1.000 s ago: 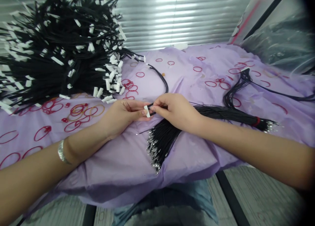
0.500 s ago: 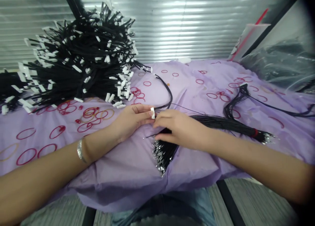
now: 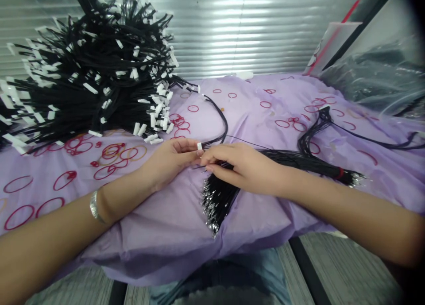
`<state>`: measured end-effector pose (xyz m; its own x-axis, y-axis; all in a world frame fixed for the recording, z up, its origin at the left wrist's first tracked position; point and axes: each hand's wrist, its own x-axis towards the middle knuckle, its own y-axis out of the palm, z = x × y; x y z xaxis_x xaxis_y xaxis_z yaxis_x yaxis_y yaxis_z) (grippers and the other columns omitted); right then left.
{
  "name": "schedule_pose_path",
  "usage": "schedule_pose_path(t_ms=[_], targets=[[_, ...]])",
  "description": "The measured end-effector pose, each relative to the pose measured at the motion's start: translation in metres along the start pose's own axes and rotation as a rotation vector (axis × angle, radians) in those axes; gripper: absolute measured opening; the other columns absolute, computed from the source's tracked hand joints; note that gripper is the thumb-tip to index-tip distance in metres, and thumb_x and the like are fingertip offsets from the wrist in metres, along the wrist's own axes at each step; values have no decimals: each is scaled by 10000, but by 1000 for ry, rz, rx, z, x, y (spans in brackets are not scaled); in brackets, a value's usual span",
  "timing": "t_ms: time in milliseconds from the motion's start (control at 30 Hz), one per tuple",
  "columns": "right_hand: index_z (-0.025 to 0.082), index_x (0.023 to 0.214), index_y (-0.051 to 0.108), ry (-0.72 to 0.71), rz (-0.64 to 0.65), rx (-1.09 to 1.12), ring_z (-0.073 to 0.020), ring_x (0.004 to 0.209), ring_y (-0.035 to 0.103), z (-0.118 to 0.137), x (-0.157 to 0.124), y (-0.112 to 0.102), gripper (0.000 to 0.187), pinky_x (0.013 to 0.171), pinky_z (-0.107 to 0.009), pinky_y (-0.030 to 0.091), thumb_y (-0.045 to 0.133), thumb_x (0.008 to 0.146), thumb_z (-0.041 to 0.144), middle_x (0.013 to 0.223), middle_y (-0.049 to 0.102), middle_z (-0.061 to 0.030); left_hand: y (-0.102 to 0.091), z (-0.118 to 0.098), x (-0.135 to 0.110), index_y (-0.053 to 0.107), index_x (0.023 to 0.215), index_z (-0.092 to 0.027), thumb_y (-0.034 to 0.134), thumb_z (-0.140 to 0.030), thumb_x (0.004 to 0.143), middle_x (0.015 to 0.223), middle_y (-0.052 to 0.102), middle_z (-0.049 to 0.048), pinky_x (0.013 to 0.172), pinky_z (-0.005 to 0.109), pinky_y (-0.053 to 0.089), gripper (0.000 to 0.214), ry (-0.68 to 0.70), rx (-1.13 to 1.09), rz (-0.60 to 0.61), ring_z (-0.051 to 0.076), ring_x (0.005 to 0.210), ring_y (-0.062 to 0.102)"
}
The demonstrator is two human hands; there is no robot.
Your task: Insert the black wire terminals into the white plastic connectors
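My left hand (image 3: pixel 171 161) pinches a small white connector (image 3: pixel 199 147) between thumb and fingertips. Thin black wires (image 3: pixel 223 119) run out of the connector's far side and curve back toward the pile. Close against it, my right hand (image 3: pixel 244 167) has its thumb and fingers pinched together on a single black wire (image 3: pixel 196 167), whose end shows only faintly. Below the right hand lies a bundle of black wires (image 3: pixel 215 203) with silver metal terminals fanned at its near end. The bundle stretches right under that hand, tied by a red band (image 3: pixel 341 173).
A large pile of black cables (image 3: pixel 109 75) with white connectors stands at the back left. Red rubber bands (image 3: pixel 114 151) are scattered over the purple cloth (image 3: pixel 159 234). Another black harness (image 3: pixel 310 128) lies right, near a cup with a red straw (image 3: pixel 327 48) and clear plastic bags (image 3: pixel 375 79).
The view has shifted slightly, so everything sits a little farther left and higher. My right fingers have closed in and brought the wire's end up nearer the connector.
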<state>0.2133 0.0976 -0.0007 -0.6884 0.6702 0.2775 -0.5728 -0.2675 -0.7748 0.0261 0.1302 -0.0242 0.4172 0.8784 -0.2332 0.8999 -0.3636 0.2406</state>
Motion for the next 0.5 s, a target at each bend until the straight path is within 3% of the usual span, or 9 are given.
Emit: schedule_pose_path(t_ms=[133,300,400,500], targets=[[155,802,566,-16,-46,32,-95,790,546,3,-1,-5,83,762,-212,395,493,832,126,838,615,-12,2,-1,-2,686,820,-162,763,-159,657,798,709,1,676,138,522,181,1,30,3,65,701,639],[155,761,486,142,-195,69,-76,624,450,-4,2,-5,85,594,-197,350,452,838,162,687,511,28,3,-1,-2,691,872,-155,731,-148,690,828,709,5,695,135,528,187,0,85,3,59,718,634],[149,766,481,179,-268,-25,-79,605,426,-16,4,-3,107,580,-205,318,456,859,196,665,491,29,4,-1,-2,693,837,-157,713,-127,700,787,697,-5,680,134,528,142,-6,83,-36,58,693,626],[132,788,511,150,-238,-143,-88,645,445,-24,6,-1,100,612,-212,316,494,854,205,710,525,6,4,-1,-1,699,807,-151,694,-124,710,759,693,4,664,126,522,101,-15,71,-27,62,694,623]])
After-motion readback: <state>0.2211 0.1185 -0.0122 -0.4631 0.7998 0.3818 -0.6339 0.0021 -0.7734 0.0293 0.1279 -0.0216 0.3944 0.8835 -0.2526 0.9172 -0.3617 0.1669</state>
